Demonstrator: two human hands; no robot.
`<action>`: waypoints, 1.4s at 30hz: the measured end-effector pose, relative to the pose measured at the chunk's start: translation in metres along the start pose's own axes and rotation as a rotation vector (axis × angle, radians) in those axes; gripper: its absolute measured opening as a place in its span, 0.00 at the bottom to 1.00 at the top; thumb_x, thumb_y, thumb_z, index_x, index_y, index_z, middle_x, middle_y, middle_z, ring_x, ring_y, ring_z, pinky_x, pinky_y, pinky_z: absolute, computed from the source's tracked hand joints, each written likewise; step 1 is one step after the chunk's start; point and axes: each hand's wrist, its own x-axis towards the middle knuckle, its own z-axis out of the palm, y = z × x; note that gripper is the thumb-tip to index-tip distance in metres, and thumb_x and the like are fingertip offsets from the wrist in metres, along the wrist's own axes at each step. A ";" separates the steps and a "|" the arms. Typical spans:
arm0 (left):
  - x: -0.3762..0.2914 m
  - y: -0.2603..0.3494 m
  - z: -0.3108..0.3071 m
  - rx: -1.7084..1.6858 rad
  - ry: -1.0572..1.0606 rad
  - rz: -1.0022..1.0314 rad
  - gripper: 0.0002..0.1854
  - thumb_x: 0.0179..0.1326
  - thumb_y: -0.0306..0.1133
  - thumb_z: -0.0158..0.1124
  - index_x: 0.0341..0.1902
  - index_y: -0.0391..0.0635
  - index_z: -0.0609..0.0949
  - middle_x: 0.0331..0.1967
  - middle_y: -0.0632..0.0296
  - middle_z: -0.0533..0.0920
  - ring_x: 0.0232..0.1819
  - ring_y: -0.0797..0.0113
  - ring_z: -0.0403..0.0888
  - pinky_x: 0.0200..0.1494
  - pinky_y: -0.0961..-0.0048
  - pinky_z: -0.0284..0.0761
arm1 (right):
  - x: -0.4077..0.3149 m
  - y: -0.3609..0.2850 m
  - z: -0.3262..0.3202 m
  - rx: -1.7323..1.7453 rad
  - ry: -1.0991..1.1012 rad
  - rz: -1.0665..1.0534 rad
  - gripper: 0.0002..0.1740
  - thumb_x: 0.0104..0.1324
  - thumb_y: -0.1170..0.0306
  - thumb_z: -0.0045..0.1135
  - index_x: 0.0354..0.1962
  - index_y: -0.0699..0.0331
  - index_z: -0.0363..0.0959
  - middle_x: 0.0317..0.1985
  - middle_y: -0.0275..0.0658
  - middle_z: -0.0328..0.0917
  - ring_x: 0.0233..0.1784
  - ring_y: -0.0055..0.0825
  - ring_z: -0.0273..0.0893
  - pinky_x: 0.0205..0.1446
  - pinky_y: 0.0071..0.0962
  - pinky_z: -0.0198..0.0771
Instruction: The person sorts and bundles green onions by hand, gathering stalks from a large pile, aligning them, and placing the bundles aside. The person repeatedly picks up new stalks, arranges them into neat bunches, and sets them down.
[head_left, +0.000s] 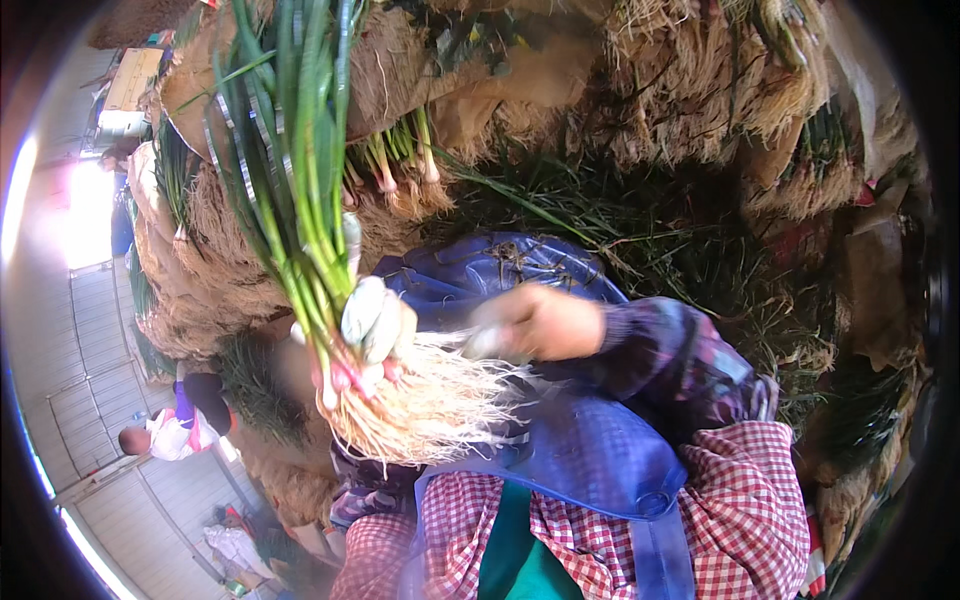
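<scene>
A bunch of green onions (319, 247) stands tilted in front of me, leaves upward and pale stringy roots (435, 397) spread towards my lap. My left hand (379, 319) is closed around its lower stalks, with whitish coverings on the fingers. Just right of the roots is my right hand (551, 322), blurred, its fingers curled and pale at the tips. Whether those fingers pinch any root strands is too blurred to tell. Below both hands a blue plastic apron (600, 442) covers my lap, with bits of debris on its far part.
Loose green leaves (660, 217) cover the ground ahead and to the right. Root-covered stacks of onions (675, 75) rise at the far side, with several stalks (405, 161) sticking out under brown sheeting. On the left, another person (180, 427) is by a tiled floor (90, 360).
</scene>
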 end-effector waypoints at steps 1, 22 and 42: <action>-0.002 0.002 0.000 0.010 0.013 0.007 0.16 0.61 0.43 0.59 0.47 0.47 0.74 0.29 0.67 0.73 0.29 0.73 0.73 0.30 0.73 0.65 | -0.018 0.016 -0.015 0.091 0.176 0.023 0.10 0.65 0.71 0.59 0.42 0.67 0.79 0.37 0.39 0.83 0.43 0.24 0.77 0.52 0.27 0.72; 0.102 0.002 0.047 0.054 0.025 0.033 0.11 0.63 0.43 0.57 0.38 0.49 0.73 0.26 0.67 0.74 0.26 0.73 0.74 0.28 0.75 0.68 | -0.092 0.050 -0.068 0.856 0.685 -0.170 0.23 0.59 0.59 0.64 0.46 0.66 0.71 0.30 0.35 0.76 0.29 0.25 0.75 0.34 0.23 0.72; 0.070 0.022 0.167 -0.277 -0.241 0.026 0.13 0.64 0.44 0.55 0.28 0.50 0.72 0.23 0.67 0.75 0.24 0.74 0.74 0.27 0.78 0.71 | -0.037 -0.143 -0.019 0.266 0.435 -0.374 0.11 0.72 0.63 0.51 0.39 0.63 0.73 0.25 0.28 0.72 0.25 0.13 0.65 0.30 0.20 0.61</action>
